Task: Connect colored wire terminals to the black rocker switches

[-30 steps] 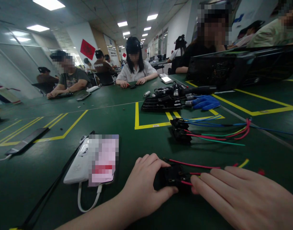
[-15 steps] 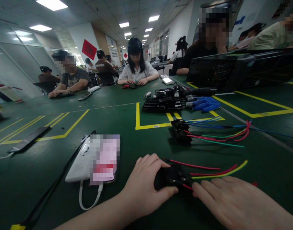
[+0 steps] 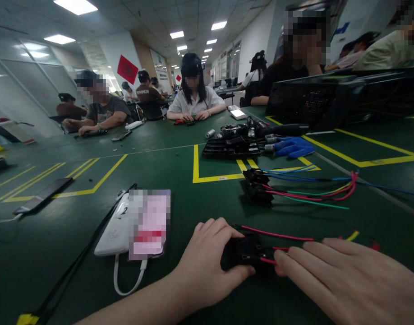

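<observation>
My left hand (image 3: pixel 207 259) is closed around the left side of a small black plastic block (image 3: pixel 249 246) with metal terminals, thumb at the near edge and fingers at the far edge. At the block's right side, my right hand (image 3: pixel 342 275) pinches a red wire (image 3: pixel 268 261) that runs into a terminal. Another red wire (image 3: pixel 278 232) lies on the table just behind the block. A yellow-green wire (image 3: pixel 353 235) shows only its tip beyond the right knuckles; the rest is hidden. The right fingertips are partly out of sight.
More black blocks with coloured wires (image 3: pixel 259 192) lie behind my hands. Farther back are blue gloves (image 3: pixel 293 146) and a black slotted part (image 3: pixel 229 148). A phone (image 3: pixel 151 225) and a white power bank (image 3: pixel 112 232) joined by a cable lie left. Several people sit around.
My right hand has shifted slightly up and rightward, now covering most of the yellow-green wire. More of the block's right terminals show red wire ends. My left hand keeps its hold.
</observation>
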Tool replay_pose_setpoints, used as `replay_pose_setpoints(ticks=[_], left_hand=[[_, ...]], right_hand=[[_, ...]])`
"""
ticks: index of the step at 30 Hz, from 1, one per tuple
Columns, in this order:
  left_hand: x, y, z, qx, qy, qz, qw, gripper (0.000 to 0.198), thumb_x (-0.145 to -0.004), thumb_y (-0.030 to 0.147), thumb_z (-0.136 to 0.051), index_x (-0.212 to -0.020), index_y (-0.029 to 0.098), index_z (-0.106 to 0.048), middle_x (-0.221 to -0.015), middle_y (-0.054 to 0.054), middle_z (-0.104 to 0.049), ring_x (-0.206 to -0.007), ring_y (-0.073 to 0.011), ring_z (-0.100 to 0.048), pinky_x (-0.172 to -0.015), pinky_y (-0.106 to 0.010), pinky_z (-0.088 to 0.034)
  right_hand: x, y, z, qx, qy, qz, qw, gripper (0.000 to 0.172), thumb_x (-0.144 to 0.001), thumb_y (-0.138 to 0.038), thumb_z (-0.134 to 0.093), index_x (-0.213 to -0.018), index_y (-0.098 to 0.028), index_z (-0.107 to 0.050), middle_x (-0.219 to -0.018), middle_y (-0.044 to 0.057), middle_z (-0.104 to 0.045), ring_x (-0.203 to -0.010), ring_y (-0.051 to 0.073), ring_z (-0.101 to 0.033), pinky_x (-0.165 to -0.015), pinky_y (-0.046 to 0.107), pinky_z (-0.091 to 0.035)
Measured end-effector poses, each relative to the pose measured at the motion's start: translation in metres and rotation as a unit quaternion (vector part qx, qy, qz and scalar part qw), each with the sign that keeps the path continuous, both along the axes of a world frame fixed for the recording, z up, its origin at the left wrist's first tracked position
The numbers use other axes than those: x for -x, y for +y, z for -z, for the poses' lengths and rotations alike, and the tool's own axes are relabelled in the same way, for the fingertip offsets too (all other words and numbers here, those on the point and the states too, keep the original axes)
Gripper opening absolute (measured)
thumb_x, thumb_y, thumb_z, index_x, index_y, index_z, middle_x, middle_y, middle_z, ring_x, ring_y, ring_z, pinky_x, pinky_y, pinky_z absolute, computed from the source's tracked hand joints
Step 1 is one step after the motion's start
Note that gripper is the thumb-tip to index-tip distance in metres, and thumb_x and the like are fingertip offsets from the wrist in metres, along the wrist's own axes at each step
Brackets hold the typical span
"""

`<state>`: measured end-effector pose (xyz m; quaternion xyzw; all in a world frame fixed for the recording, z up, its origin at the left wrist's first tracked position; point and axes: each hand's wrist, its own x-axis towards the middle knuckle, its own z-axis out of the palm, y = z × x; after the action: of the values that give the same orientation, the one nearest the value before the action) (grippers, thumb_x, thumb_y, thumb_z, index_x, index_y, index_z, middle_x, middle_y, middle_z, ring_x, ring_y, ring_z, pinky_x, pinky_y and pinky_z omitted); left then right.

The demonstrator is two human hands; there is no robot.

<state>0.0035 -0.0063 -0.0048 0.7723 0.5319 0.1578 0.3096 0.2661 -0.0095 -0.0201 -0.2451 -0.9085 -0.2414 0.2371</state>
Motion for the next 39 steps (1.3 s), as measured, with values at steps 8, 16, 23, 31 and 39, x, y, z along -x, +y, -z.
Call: replay_pose_setpoints(ticks=[8, 16, 23, 31, 39], left_hand=[[0.002, 0.001, 0.004, -0.013, -0.017, 0.0, 1.0, 0.042, -0.087, 0.026, -0.096, -0.122, 0.018, -0.076, -0.119, -0.008, -0.071, -0.114, -0.0347, -0.066, -0.101, -0.052, -0.048], [0.001, 0.0, 0.003, -0.008, -0.016, 0.001, 1.0, 0.041, -0.086, 0.026, -0.096, -0.121, 0.019, -0.075, -0.12, -0.008, -0.071, -0.114, -0.0342, -0.065, -0.102, -0.052, -0.048], [0.0, 0.0, 0.001, -0.005, -0.008, 0.004, 1.0, 0.04, -0.086, 0.025, -0.095, -0.12, 0.019, -0.076, -0.118, -0.008, -0.071, -0.114, -0.0345, -0.065, -0.102, -0.053, -0.048], [0.0, 0.0, 0.003, -0.009, -0.012, -0.002, 1.0, 0.042, -0.085, 0.024, -0.096, -0.121, 0.019, -0.075, -0.119, -0.007, -0.072, -0.114, -0.0343, -0.066, -0.103, -0.053, -0.048], [0.001, 0.0, 0.003, -0.009, -0.012, 0.001, 1.0, 0.039, -0.086, 0.025, -0.095, -0.119, 0.02, -0.074, -0.12, -0.008, -0.072, -0.115, -0.0342, -0.066, -0.103, -0.053, -0.049]], right_hand=[[0.003, 0.0, -0.001, 0.02, -0.06, 0.002, 0.998, 0.03, -0.077, -0.002, -0.056, -0.089, -0.028, -0.065, -0.074, -0.002, -0.077, -0.056, 0.019, -0.064, -0.062, 0.034, -0.046], [0.004, 0.003, -0.006, 0.018, 0.032, -0.006, 0.999, 0.049, -0.072, 0.0, -0.05, -0.108, -0.028, -0.064, -0.082, -0.002, -0.08, -0.067, 0.021, -0.07, -0.07, 0.037, -0.049], [0.001, 0.002, 0.001, 0.008, 0.015, 0.004, 1.0, 0.039, -0.085, -0.004, -0.054, -0.114, -0.027, -0.065, -0.085, 0.003, -0.08, -0.071, 0.024, -0.069, -0.072, 0.038, -0.051], [0.004, 0.0, -0.004, 0.025, -0.047, 0.011, 0.999, 0.034, -0.072, 0.0, -0.055, -0.087, -0.027, -0.068, -0.071, -0.002, -0.076, -0.055, 0.019, -0.065, -0.059, 0.034, -0.047], [0.003, 0.004, -0.011, 0.03, 0.01, -0.016, 0.999, 0.039, -0.074, -0.001, -0.05, -0.097, -0.028, -0.065, -0.077, -0.003, -0.079, -0.06, 0.02, -0.069, -0.064, 0.036, -0.047]])
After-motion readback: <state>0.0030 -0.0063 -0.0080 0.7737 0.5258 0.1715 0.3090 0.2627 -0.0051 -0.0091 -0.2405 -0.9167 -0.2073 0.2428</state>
